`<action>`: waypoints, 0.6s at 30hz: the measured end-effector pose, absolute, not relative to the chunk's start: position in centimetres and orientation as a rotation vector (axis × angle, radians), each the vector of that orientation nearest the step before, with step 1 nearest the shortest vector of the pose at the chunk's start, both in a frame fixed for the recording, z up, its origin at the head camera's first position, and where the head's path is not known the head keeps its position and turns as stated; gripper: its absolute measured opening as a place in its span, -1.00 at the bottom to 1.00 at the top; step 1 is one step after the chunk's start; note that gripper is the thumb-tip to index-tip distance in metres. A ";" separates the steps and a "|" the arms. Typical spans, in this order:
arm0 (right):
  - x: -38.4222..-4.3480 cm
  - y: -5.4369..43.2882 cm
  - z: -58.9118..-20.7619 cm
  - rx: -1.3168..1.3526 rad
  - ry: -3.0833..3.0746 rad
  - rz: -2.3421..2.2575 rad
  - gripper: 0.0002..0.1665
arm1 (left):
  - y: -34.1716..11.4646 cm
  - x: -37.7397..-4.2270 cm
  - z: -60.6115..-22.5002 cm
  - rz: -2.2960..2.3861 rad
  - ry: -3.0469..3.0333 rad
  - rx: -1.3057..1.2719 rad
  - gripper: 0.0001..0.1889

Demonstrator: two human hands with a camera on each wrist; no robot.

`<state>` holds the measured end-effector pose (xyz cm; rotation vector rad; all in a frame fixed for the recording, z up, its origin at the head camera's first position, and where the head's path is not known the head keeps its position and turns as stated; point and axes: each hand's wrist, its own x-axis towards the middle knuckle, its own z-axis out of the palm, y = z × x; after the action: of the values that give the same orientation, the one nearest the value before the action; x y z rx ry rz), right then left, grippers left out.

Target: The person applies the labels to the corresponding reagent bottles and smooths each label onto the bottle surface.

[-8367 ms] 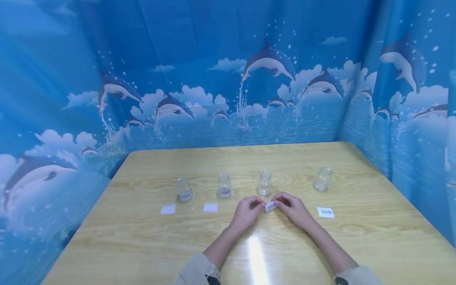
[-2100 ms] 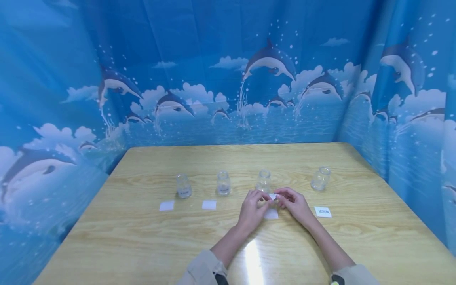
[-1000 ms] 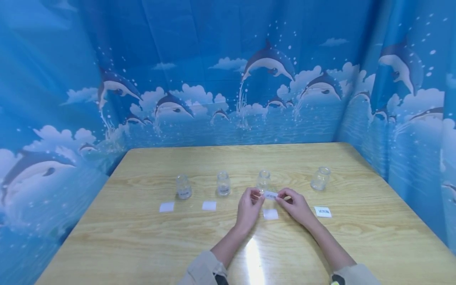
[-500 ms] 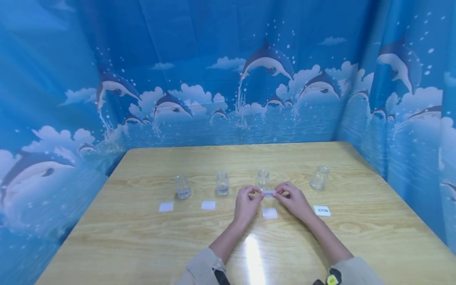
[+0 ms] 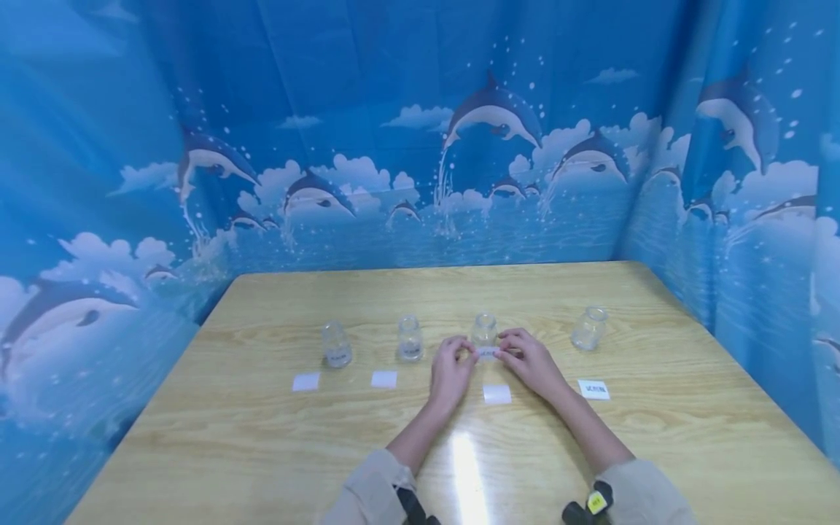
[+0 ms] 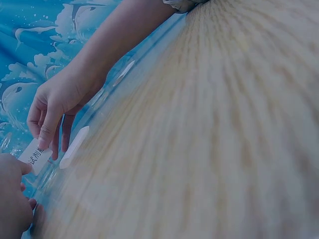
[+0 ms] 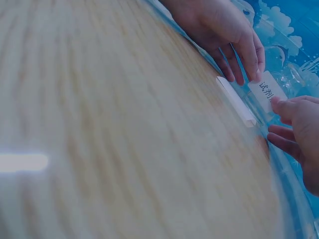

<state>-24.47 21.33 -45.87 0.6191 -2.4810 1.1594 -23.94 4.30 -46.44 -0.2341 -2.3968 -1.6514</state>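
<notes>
Labelling step: left hand (image 5: 451, 368) and right hand (image 5: 533, 362) each pinch an end of the small white printed label (image 5: 488, 352), held against the third clear glass vial (image 5: 485, 332) from the left; next, I judge, pressing it flat.

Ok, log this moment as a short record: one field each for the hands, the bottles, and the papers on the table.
left hand: pinches the left end of the label
right hand: pinches its right end
label: printed strip, held at the front of the third bottle
bottles: four clear ones in a row, upright
papers: three blank white squares and one printed label lie flat on the table
</notes>
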 end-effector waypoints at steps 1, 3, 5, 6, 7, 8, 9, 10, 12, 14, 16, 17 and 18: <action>-24.5 21.3 -45.9 0.616 -2.484 1.161 -0.92 | 4.3 -24.0 -46.4 -1.668 -2.388 -0.244 -0.91; -24.6 21.2 -45.8 0.607 -2.486 1.170 -0.92 | 4.3 -24.1 -46.4 -1.693 -2.373 -0.263 -0.91; -24.6 21.2 -45.8 0.597 -2.489 1.174 -0.92 | 4.2 -24.2 -46.4 -1.720 -2.361 -0.270 -0.91; -24.6 21.2 -45.8 0.595 -2.491 1.174 -0.92 | 4.2 -24.2 -46.4 -1.722 -2.359 -0.272 -0.91; -24.6 21.1 -45.8 0.594 -2.492 1.174 -0.92 | 4.2 -24.2 -46.4 -1.723 -2.357 -0.272 -0.91; -24.6 21.1 -45.9 0.592 -2.493 1.175 -0.93 | 4.2 -24.2 -46.4 -1.721 -2.354 -0.275 -0.90; -24.7 21.1 -45.9 0.590 -2.495 1.173 -0.93 | 4.2 -24.3 -46.5 -1.721 -2.352 -0.275 -0.90; -24.7 21.2 -46.0 0.589 -2.495 1.168 -0.93 | 4.3 -24.3 -46.5 -1.732 -2.352 -0.272 -0.90; -24.8 21.2 -46.0 0.580 -2.491 1.169 -0.92 | 4.4 -24.3 -46.5 -1.738 -2.348 -0.273 -0.90; -24.8 21.2 -46.1 0.573 -2.484 1.170 -0.92 | 4.4 -24.4 -46.6 -1.749 -2.341 -0.269 -0.90; -24.9 21.1 -46.2 0.568 -2.478 1.168 -0.92 | 4.5 -24.4 -46.6 -1.759 -2.333 -0.263 -0.90; -24.9 21.1 -46.2 0.565 -2.475 1.171 -0.92 | 4.5 -24.5 -46.6 -1.759 -2.328 -0.262 -0.90; -25.0 21.1 -46.2 0.562 -2.474 1.172 -0.92 | 4.6 -24.6 -46.7 -1.758 -2.319 -0.267 -0.90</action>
<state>-24.96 21.06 -46.20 0.5616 -2.4740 1.1719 -24.55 4.57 -46.71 -0.2669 -2.3186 -1.7575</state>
